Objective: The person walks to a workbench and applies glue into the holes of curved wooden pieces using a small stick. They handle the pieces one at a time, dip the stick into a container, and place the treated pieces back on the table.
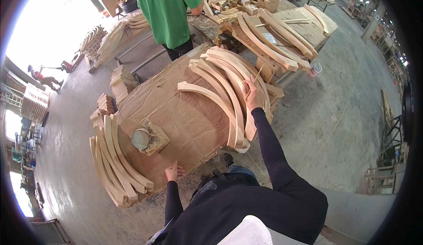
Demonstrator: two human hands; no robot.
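Observation:
My right hand (252, 96) is closed round a thin wooden stick (260, 73), above a pile of curved wooden pieces (216, 96) at the right end of the cardboard-covered table (169, 106). Whether its fingers also touch the wood below is hard to see. Near the front edge of the table, my left hand (175, 172) has its fingers apart and holds nothing. Beyond it, a round tin (140, 139) stands on a stained block (157, 142). More curved wooden pieces (118, 159) lie side by side at the table's left end.
Across the table stands a person in a green shirt (169, 13). Another workbench (324, 18) at the back right bears long curved pieces (269, 42). Stacks of wood (121, 84) stand beyond the table's far edge. Concrete floor (343, 112) stretches to the right.

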